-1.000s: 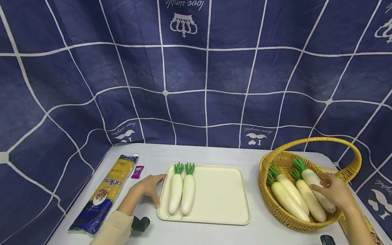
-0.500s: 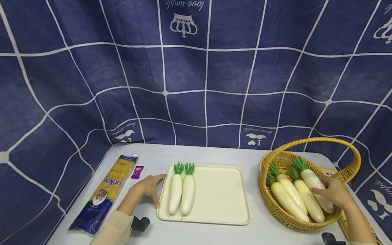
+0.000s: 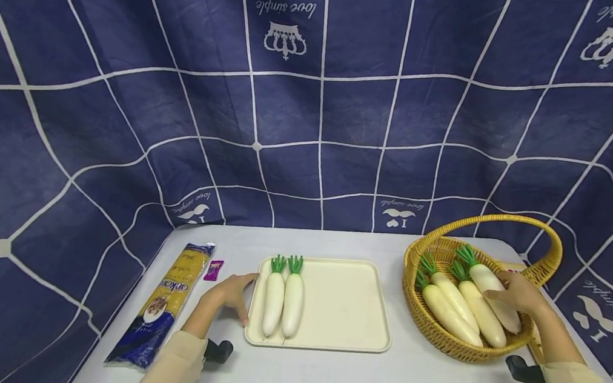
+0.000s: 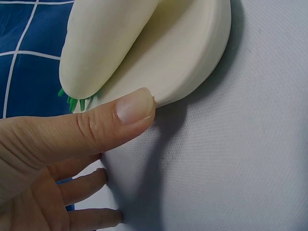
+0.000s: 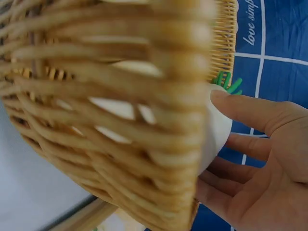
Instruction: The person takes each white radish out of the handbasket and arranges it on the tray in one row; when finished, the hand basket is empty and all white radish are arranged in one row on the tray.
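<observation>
Two white radishes [image 3: 273, 304] with green tops lie side by side on the left part of a cream tray [image 3: 340, 304]. At the tray's left edge rests my left hand [image 3: 230, 294], its thumb right at the rim and its other fingers spread loosely in the left wrist view. Inside the wicker basket [image 3: 436, 333] on the right lie several more white radishes [image 3: 452, 310]. My right hand [image 3: 519, 294] grips the rightmost white radish [image 3: 487, 281], thumb on one side and fingers round the other. In the right wrist view the basket's wall hides much of that radish [image 5: 216, 127].
A blue and yellow pasta packet [image 3: 156, 306] and a small purple wrapped sweet [image 3: 214, 270] lie left of the tray. The basket's tall handle [image 3: 492, 217] arches over its radishes. Another yellow packet [image 3: 536, 350] lies partly hidden behind the basket. A blue checked cloth [image 3: 357, 111] hangs behind the table.
My right hand has closed its thumb and fingers more fully round the rightmost radish, which has shifted slightly. The left hand stays at the tray's edge.
</observation>
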Motion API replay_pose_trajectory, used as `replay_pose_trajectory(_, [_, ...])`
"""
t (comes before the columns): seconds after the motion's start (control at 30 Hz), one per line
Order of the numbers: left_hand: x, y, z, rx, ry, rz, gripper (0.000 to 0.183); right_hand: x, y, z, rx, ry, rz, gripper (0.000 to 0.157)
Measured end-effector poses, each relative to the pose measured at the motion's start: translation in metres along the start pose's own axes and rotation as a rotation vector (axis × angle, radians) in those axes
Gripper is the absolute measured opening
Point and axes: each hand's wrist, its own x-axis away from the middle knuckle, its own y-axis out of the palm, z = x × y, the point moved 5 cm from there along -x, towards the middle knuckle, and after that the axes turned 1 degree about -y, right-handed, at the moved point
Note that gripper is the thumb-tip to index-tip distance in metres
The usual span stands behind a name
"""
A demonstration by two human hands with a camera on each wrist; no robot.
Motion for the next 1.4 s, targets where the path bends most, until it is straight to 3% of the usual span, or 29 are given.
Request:
replay_pose_trajectory(0.23, [-0.001, 0.001, -0.001, 0.003, -0.001, -0.001, 0.110, -0.004, -0.001, 0.004, -0.003, 0.034, -0.080, 0.066])
replay_pose_trajectory(0.7, [0.001, 0.000, 0.001, 0.008, 0.012, 0.004, 0.110, 0.003, 0.000, 0.003, -0.116, 0.070, -0.052, 0.069])
replay_pose_trajectory(0.93, [0.000, 0.001, 0.000, 0.004, 0.005, 0.006, 0.110, 0.012, -0.001, 0.002, -0.309, 0.128, -0.015, 0.077])
replay_pose_trajectory(1.2, [0.001, 0.001, 0.000, 0.004, 0.012, 0.009, 0.111, 0.025, 0.001, 0.000, -0.453, 0.179, -0.022, 0.078])
replay_pose_trajectory(1.4, [0.000, 0.000, 0.000, 0.005, 0.013, 0.011, 0.111, 0.035, 0.013, -0.002, -0.751, 0.238, -0.039, 0.084])
